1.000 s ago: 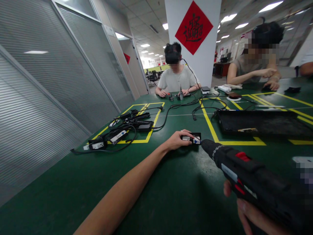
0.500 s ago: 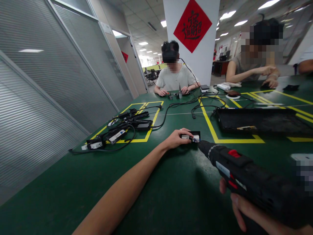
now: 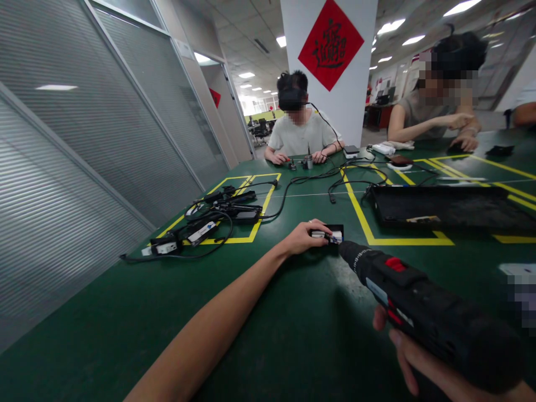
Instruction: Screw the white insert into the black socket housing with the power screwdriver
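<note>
My left hand (image 3: 302, 239) reaches out over the green table (image 3: 268, 335) and pins down a small black device (image 3: 330, 233) with a white and blue label. My right hand (image 3: 412, 357) grips a black electric screwdriver (image 3: 422, 310) with red switches. Its tip touches the right end of the device, just beside my left fingers.
A pile of black adapters and cables (image 3: 209, 220) lies in a yellow-taped square at left. A black tray (image 3: 448, 206) sits at right. Across the table a person (image 3: 299, 131) in a headset handles small parts; another person (image 3: 439, 106) sits at far right.
The screwdriver has slid forward and down a little, so its tip now meets the device. My left hand has stayed on the device.
</note>
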Demonstrator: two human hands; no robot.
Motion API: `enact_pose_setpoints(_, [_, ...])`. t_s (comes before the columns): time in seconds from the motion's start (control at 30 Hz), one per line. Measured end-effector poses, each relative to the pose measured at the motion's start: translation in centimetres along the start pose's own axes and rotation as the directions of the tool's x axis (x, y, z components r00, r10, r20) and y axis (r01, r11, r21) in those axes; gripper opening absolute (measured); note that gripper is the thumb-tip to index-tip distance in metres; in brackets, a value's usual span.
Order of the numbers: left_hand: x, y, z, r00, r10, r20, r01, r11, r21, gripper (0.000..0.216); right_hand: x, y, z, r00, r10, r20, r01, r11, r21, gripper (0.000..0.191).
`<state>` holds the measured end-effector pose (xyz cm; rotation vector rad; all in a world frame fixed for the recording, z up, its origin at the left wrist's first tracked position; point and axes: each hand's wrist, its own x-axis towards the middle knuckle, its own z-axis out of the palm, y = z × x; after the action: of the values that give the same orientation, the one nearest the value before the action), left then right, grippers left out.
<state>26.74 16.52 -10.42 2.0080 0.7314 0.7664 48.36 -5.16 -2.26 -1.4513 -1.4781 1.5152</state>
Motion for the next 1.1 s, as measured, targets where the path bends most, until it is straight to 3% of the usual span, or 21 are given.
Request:
enact_pose_setpoints(0.23, [0.0, 0.2, 0.2, 0.992, -0.126, 0.026, 0.128, 0.987, -0.093, 0.06, 1.0, 2.5, 0.8, 1.0, 0.003, 0.002, -0.004, 0.998, 0.061, 0.006])
enact_pose_setpoints(0.43, [0.0, 0.3, 0.2, 0.993, -0.119, 0.011, 0.12, 0.988, -0.094, 0.055, 1.3, 3.1, 0.8, 0.999, 0.045, 0.025, -0.048, 0.993, 0.112, 0.01])
enact_pose_setpoints(0.5, [0.1, 0.3, 0.2, 0.993, -0.12, 0.012, 0.12, 0.988, -0.097, 0.055, 1.0, 2.9, 0.6, 0.999, 0.049, 0.004, -0.05, 0.99, 0.134, 0.003])
enact_pose_setpoints(0.6, [0.1, 0.4, 0.2, 0.993, -0.116, 0.016, 0.117, 0.988, -0.105, 0.054, 0.8, 2.7, 0.6, 0.997, 0.071, -0.034, -0.065, 0.988, 0.138, 0.016])
enact_pose_setpoints(0.7, [0.1, 0.5, 0.2, 0.991, -0.131, 0.025, 0.133, 0.983, -0.126, 0.055, 1.0, 3.0, 1.2, 0.995, 0.082, -0.056, -0.073, 0.986, 0.149, 0.01])
enact_pose_setpoints(0.87, [0.1, 0.3, 0.3, 0.987, -0.155, 0.032, 0.158, 0.976, -0.148, 0.056, 1.6, 3.5, 1.8, 0.999, 0.027, -0.027, -0.021, 0.982, 0.19, 0.016])
enact_pose_setpoints(0.97, [0.1, 0.2, 0.3, 0.987, -0.156, 0.023, 0.158, 0.977, -0.146, 0.055, 1.5, 3.4, 1.4, 0.999, 0.016, 0.031, -0.021, 0.983, 0.181, 0.012])
enact_pose_setpoints(1.1, [0.0, 0.3, 0.3, 0.987, -0.161, 0.029, 0.163, 0.974, -0.157, 0.056, 1.3, 3.3, 0.8, 1.0, 0.0, 0.014, -0.001, 0.995, 0.1, 0.005])
